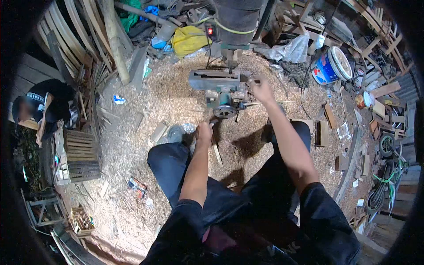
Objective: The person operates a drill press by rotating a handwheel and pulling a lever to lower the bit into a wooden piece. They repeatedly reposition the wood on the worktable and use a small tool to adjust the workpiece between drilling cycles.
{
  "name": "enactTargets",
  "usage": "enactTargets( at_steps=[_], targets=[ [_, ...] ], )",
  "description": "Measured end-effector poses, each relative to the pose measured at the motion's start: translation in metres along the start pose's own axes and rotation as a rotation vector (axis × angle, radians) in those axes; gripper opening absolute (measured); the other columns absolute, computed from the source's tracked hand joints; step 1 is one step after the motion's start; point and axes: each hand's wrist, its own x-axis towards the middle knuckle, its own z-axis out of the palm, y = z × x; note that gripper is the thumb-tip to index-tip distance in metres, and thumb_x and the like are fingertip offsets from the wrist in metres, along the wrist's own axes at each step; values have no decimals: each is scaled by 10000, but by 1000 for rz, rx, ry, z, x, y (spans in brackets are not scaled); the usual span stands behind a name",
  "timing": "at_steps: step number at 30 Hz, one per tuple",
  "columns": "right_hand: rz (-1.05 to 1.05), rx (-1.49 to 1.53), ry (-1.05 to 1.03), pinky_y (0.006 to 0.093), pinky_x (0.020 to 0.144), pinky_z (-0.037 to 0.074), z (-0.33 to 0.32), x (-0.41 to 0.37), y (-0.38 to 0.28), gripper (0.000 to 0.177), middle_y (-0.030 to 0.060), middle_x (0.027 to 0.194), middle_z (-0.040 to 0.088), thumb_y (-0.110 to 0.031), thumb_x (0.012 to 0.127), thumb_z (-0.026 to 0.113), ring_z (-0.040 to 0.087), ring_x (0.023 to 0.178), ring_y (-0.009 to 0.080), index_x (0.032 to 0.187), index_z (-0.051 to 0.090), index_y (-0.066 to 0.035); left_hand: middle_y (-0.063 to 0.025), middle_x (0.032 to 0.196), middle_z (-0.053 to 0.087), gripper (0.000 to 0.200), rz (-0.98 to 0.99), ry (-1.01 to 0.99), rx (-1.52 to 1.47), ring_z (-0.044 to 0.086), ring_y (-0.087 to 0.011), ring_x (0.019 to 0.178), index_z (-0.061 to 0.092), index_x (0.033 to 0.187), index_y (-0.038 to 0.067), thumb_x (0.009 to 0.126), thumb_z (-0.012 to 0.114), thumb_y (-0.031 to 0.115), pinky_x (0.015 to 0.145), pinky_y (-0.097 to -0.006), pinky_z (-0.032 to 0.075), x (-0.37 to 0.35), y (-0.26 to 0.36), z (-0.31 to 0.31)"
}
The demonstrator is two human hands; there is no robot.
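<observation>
A green machine with a handwheel [225,111] stands in front of me, with a grey metal vise or fence [214,82] on top, under a drill-like spindle [230,66]. My right hand [263,90] is at the right end of the machine, fingers closed around something small and dark, perhaps a handle, too small to name. Just left of and below the handwheel, my left hand [204,133] is closed round something slim, mostly hidden by the fingers. A thin wood strip [217,152] lies near it on the shavings.
Wood shavings cover the floor [128,154]. Another person [48,106] is at the left, beside a slatted crate [81,152]. A yellow sack [190,40], a blue-and-white bucket [329,68], wood blocks [321,133] and a green bicycle [388,172] surround the work area.
</observation>
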Motion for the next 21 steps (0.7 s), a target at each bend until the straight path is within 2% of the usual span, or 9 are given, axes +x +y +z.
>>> enactTargets(
  at_steps=[4,6,8,9,11,12,16,17,21],
  targets=[
    [-67,96,92,404,910,475,-14,44,-2,512,257,1120,632,-373,891,617,627,1039,359,1186,569,43,-239,881,674,213,33,62,67,663,-402,876,688,929,23,866,648,223,762,-478,534,13,-16,3],
    [-149,182,205,405,903,478,-28,69,-17,602,263,1159,611,-426,898,615,632,1031,334,1247,511,54,-230,971,669,260,-43,-31,78,644,-398,946,653,1039,35,857,654,220,826,-473,516,10,-8,-7],
    [-404,283,407,395,898,474,-62,85,-84,770,251,1179,579,-530,882,610,629,986,279,1329,406,63,-223,1049,653,357,-86,-57,84,614,-403,1019,606,1166,61,845,661,205,879,-469,492,9,-5,-12],
    [-322,247,446,386,956,418,-83,98,-119,629,169,1088,602,-480,920,598,559,1026,260,1235,493,55,-234,1126,612,409,-79,-45,48,576,-409,1080,565,1208,33,848,659,200,920,-468,469,10,-7,-8],
    [-589,417,455,362,962,398,-116,112,-194,592,171,1107,597,-509,953,511,546,1051,267,1193,504,33,-256,1279,530,519,-66,-31,-16,499,-420,1203,482,1292,-24,853,655,191,1002,-466,423,7,-18,10],
    [-609,501,372,354,1032,366,-138,115,-232,650,187,1240,584,-483,959,515,524,1182,293,1350,441,30,-260,1293,509,554,-54,1,-34,471,-424,1225,454,1314,-28,845,660,184,1018,-464,407,2,-15,11],
    [-340,616,65,288,796,446,-176,177,-292,743,93,843,646,-718,850,500,611,825,192,1005,662,-10,-265,1279,477,622,32,84,-24,440,-427,1214,413,1345,-29,808,658,168,1016,-468,396,-13,-2,7],
    [-342,448,214,256,625,426,-177,168,-293,718,41,673,581,-720,873,452,563,654,143,866,676,-37,-266,1269,480,613,63,112,-12,450,-427,1194,417,1341,-29,807,649,161,1005,-468,402,-8,-5,14],
    [-483,826,19,246,543,409,-163,130,-245,638,39,696,579,-628,937,427,540,596,138,908,657,-33,-271,1234,498,622,175,212,-108,483,-435,1149,433,1332,-31,783,671,141,967,-468,426,-4,17,13]
  ],
)
